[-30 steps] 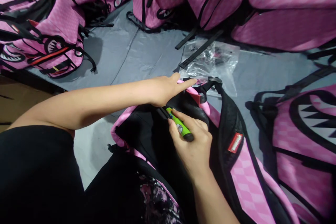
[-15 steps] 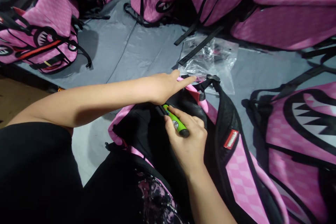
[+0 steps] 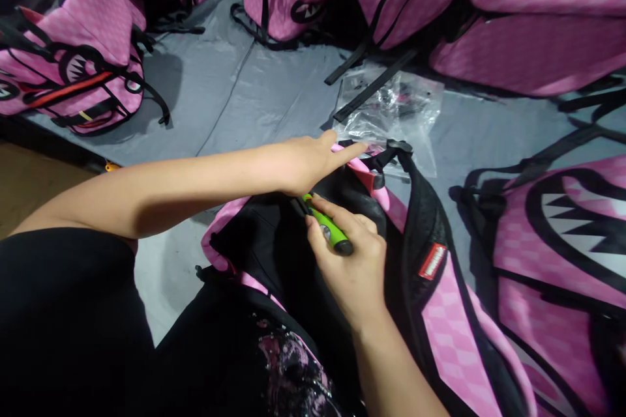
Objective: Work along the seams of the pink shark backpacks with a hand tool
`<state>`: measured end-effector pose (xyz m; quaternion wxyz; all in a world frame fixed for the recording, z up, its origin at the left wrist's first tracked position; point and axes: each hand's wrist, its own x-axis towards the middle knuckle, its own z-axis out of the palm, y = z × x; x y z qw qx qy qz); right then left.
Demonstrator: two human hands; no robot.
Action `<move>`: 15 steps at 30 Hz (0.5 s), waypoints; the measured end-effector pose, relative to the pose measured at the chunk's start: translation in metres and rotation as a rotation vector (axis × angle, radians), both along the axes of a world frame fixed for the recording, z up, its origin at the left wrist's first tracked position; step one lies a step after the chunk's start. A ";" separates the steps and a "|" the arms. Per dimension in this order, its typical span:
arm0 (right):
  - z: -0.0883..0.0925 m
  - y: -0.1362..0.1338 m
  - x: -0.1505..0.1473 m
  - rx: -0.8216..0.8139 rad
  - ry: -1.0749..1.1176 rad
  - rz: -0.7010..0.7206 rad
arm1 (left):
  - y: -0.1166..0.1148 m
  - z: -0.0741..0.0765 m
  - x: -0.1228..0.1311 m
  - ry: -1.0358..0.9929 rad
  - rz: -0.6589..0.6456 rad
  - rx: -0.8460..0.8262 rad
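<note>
A pink-checked backpack [image 3: 447,332] with a black back panel and straps lies before me. My left hand [image 3: 310,163] is closed on its top edge, the index finger stretched along the pink trim; the other fingertips are hidden. Just below, my right hand [image 3: 349,254] grips a green handheld tool [image 3: 330,225] with a black butt end, thumb and index finger along its body. The tool's dark front end points up under my left hand, against the black fabric. I cannot make out its exact kind. Beside my right hand runs a shoulder strap with a red label [image 3: 433,261].
A clear plastic bag [image 3: 391,111] lies on the grey-covered table [image 3: 210,91] beyond the backpack. Several pink backpacks with shark-mouth prints line the back, one stands at left [image 3: 98,32] and another at right [image 3: 533,241]. Loose black straps reach across the table.
Almost nothing differs. The view has shifted slightly; both hands keep their places, with the right hand still on the green tool.
</note>
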<state>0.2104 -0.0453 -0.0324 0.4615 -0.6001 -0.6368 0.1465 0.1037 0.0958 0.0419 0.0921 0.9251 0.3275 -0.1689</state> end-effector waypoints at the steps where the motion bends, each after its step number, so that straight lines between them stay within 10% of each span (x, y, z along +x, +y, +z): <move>1: 0.000 0.000 0.001 -0.013 0.003 0.018 | 0.000 0.000 0.000 -0.003 0.002 -0.001; 15: -0.001 0.000 0.003 -0.022 0.024 0.020 | 0.000 0.001 0.001 0.015 -0.002 0.019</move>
